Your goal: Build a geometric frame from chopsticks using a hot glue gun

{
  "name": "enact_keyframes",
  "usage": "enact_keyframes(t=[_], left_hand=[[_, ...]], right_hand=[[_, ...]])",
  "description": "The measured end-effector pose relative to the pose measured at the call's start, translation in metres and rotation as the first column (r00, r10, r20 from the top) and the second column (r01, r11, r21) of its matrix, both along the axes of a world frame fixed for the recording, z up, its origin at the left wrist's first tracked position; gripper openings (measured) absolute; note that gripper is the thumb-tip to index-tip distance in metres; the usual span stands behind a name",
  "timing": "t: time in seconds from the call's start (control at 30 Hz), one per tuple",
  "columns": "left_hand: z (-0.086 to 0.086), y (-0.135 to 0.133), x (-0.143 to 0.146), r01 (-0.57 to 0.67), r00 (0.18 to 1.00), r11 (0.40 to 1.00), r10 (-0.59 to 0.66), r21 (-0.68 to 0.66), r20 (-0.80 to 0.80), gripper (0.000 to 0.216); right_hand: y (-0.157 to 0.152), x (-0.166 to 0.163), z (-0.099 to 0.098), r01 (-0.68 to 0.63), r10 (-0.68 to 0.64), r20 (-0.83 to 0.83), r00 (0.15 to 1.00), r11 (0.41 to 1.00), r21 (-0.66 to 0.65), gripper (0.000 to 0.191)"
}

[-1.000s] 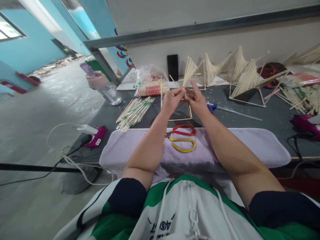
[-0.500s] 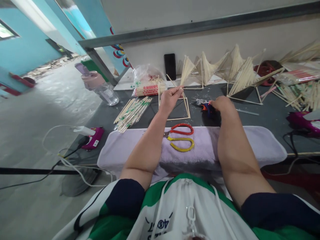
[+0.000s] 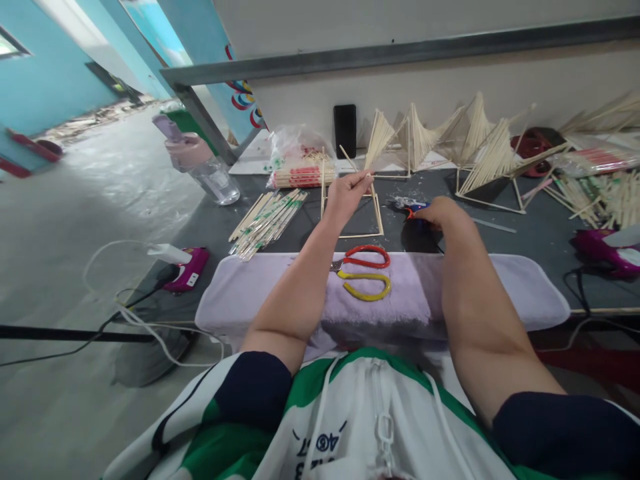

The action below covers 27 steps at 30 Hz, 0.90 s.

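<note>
Between the thumb and fingers of my left hand is a thin wooden stick, slanting up over a square stick frame on the dark table. One upright stick stands at that frame's left side. My right hand is closed around a blue hot glue gun with an orange trigger, lying low over the table. Out of its back end a translucent glue stick points right. Its tip is over whitish glue scraps. Scissors with one red and one yellow handle rest on the lilac towel before me.
Wrapped chopsticks lie left, near a water bottle. A phone leans on the back board. Finished-looking stick structures line the back. Purple power strips with cords sit at both sides, and more sticks lie right.
My right hand and the glue gun have shifted only slightly. My left hand keeps its pinch on the stick by the frame. The whole view has moved a little.
</note>
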<state>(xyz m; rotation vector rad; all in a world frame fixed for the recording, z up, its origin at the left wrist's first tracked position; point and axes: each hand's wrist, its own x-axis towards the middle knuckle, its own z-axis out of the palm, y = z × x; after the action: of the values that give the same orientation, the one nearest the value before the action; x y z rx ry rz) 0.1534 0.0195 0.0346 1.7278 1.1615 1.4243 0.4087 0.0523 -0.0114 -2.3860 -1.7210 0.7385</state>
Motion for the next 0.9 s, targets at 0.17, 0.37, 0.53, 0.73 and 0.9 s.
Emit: enact_keyframes(t=[0.17,0.37,0.53,0.73,0.9], left_hand=[[0.000,-0.001,0.000,0.012,1.000,1.000,-0.012,0.004,-0.003,0.027],[0.001,-0.001,0.001,0.001,1.000,1.000,0.000,0.018,-0.024,0.026],[-0.003,0.006,0.000,-0.014,0.998,0.999,0.016,0.038,-0.058,0.022],[0.001,0.003,0.000,-0.020,0.997,1.000,0.022,0.016,-0.075,0.026],[0.007,-0.004,0.000,-0.040,0.994,0.999,0.038,-0.017,-0.105,0.026]], right_hand=[[0.004,-0.002,0.014,0.233,-0.121,-0.461,0.879,0.953,0.193,0.021],[0.014,-0.016,0.060,0.405,0.100,-0.786,0.610,0.814,0.417,0.014],[-0.007,-0.030,0.129,0.482,0.503,-0.771,0.391,0.602,0.637,0.017],[-0.075,-0.050,0.169,0.266,0.530,-0.841,0.109,0.800,0.538,0.017],[-0.074,-0.050,0.132,0.290,0.609,-0.790,0.075,0.744,0.601,0.021]])
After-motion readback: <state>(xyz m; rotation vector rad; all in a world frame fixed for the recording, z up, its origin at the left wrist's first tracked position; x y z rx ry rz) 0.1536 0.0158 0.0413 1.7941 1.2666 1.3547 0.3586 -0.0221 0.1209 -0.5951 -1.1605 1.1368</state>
